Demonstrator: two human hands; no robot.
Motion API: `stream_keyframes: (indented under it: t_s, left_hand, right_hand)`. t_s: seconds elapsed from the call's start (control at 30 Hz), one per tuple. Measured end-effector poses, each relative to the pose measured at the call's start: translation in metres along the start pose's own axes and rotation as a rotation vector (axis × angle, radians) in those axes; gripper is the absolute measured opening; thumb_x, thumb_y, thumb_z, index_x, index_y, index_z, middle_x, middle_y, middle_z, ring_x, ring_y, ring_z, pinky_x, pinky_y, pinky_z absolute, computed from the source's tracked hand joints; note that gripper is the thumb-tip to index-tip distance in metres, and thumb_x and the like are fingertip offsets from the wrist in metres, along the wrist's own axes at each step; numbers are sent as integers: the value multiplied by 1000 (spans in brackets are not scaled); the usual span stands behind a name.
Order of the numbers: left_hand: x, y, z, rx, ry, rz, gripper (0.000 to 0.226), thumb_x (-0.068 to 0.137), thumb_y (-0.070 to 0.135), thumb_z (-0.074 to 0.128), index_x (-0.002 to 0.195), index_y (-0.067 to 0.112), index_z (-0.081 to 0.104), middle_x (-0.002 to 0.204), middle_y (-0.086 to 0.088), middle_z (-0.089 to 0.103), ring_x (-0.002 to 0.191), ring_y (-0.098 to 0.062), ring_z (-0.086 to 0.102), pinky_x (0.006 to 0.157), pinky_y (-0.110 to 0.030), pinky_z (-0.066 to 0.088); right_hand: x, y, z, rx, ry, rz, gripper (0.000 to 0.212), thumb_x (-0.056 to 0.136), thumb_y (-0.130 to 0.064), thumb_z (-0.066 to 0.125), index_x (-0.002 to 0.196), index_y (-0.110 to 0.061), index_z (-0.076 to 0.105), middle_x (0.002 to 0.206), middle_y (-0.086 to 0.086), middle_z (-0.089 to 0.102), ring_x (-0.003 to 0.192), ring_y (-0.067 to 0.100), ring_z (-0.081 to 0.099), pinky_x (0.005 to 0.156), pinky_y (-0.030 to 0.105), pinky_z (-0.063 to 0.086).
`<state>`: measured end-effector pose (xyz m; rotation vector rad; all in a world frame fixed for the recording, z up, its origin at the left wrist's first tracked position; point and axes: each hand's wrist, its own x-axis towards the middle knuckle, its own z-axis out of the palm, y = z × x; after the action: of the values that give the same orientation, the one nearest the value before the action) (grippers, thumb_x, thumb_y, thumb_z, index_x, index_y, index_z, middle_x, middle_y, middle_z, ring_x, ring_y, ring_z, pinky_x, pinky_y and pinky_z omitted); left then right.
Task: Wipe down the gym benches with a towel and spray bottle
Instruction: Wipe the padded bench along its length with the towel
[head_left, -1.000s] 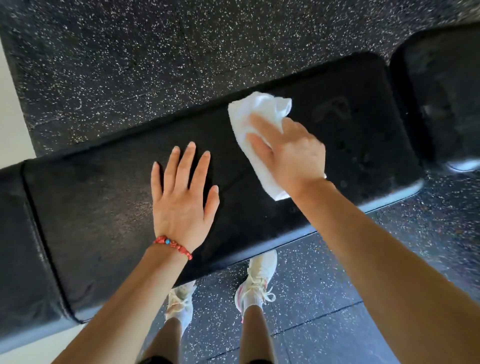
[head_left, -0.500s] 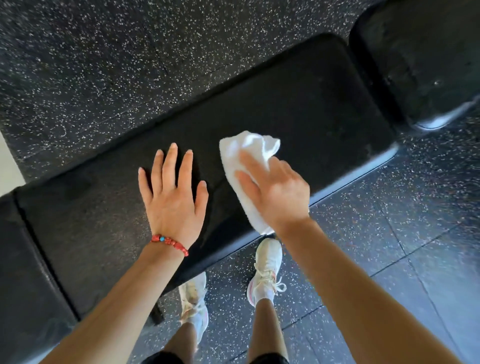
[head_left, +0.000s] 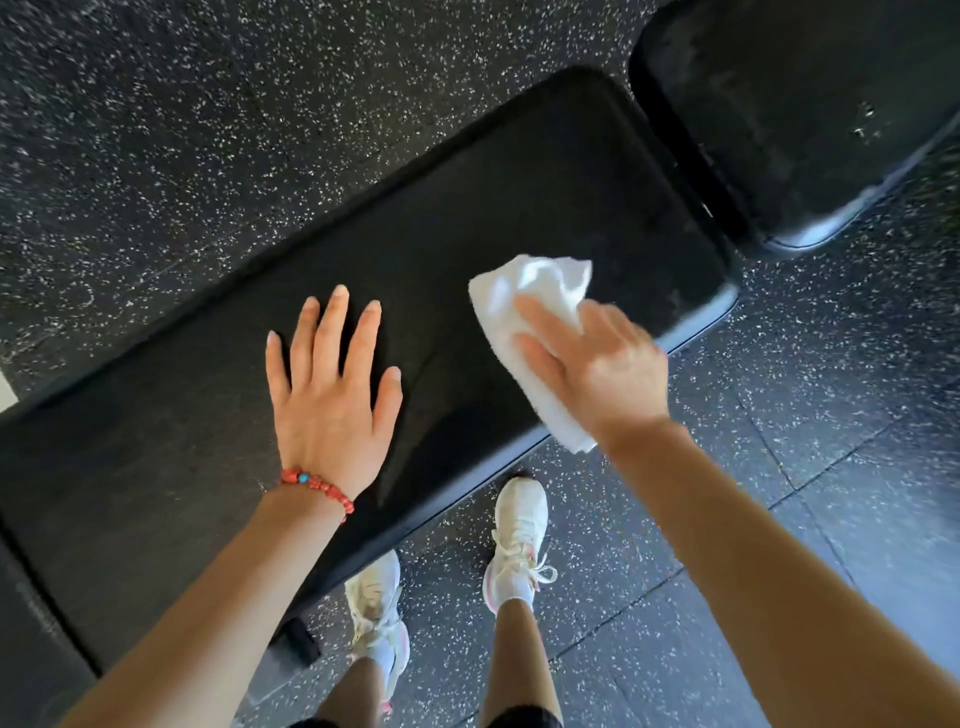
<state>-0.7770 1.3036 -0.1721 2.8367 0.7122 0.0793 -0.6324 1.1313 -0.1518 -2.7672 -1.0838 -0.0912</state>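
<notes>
A long black bench pad (head_left: 519, 182) runs diagonally across the view. My right hand (head_left: 597, 369) holds a bunched white towel (head_left: 530, 280) and presses it on the pad near the right end, by the front edge. One end of the towel sticks out beneath my wrist. My left hand (head_left: 327, 400) lies flat on the middle of the pad with its fingers spread, a red bead bracelet on the wrist. No spray bottle is in view.
A second black pad (head_left: 779, 104) adjoins the bench's right end at the top right, and another pad section (head_left: 31, 623) sits at the left edge. My feet in white shoes (head_left: 519, 530) stand on the speckled rubber floor (head_left: 208, 130) right in front of the bench.
My right hand slid the towel left toward my left hand, then back right toward the pad's end. The left hand stayed flat in place. The view shifted slightly.
</notes>
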Motion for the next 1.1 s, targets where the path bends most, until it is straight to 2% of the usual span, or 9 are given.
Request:
stream_keyframes:
  t_s: [0.17,0.37,0.43,0.57,0.63,0.77,0.9,1.0,1.1]
  left_hand:
    - [6,16,-3,-40,48,-60,51,90,31,39,137,11,41,146,-16,36,135,-37,28,107,-58,17]
    - [47,68,7,-73,23,-30,51,90,32,39,137,12,41,145,-17,37,134,-38,29,107,-58,18]
    - [56,74,13,-47,-3,-46,51,90,33,38,137,13,41,146,-16,36,135,-37,29,107,-59,18]
    - [57,72,20,17,5,-56,52,90,34,38,138,14,40,146,-15,36,135,-35,29,108,-58,18]
    - [57,72,21,30,16,-56,52,90,34,38,138,14,39,146,-15,37,134,-35,29,108,-58,19]
    - [58,73,21,47,18,-54,52,90,34,39,137,14,40,145,-16,38,134,-35,30,108,-58,19]
    - [58,76,18,43,9,-73,52,90,34,38,137,12,42,146,-15,37,134,-34,29,109,-57,17]
    - [59,78,16,48,0,-77,52,90,33,37,136,11,43,145,-16,38,134,-35,29,109,-57,18]
    - [59,78,15,47,11,-74,51,89,32,38,135,11,44,144,-17,40,132,-37,32,108,-58,20]
  right_hand:
    - [26,68,-9,41,45,296,37,88,-42,51,116,-22,63,78,26,57,66,42,58,50,41,47]
    - [19,49,-3,92,70,337,31,82,-35,62,105,-16,70,67,20,60,53,35,59,38,31,45]
    - [29,56,-3,73,87,307,30,82,-32,66,107,-15,69,68,20,60,58,34,60,40,30,44]
    - [87,57,7,51,36,363,40,94,-43,43,128,-26,52,99,20,59,89,37,56,56,36,31]
    - [120,55,16,24,8,298,44,95,-46,35,134,-27,43,105,18,57,93,35,54,58,36,29]
    - [136,50,20,-44,-4,239,46,94,-46,37,132,-22,45,95,15,59,82,32,58,53,35,32]
    - [87,16,14,-137,21,-29,42,62,-41,78,99,-24,72,56,1,58,44,18,53,36,21,34]
    - [92,20,18,-17,26,-189,33,70,-43,72,97,-26,72,55,0,56,44,18,51,38,23,37]
    - [126,46,13,-49,71,-82,32,78,-45,64,99,-22,70,63,7,61,51,25,57,40,24,37]
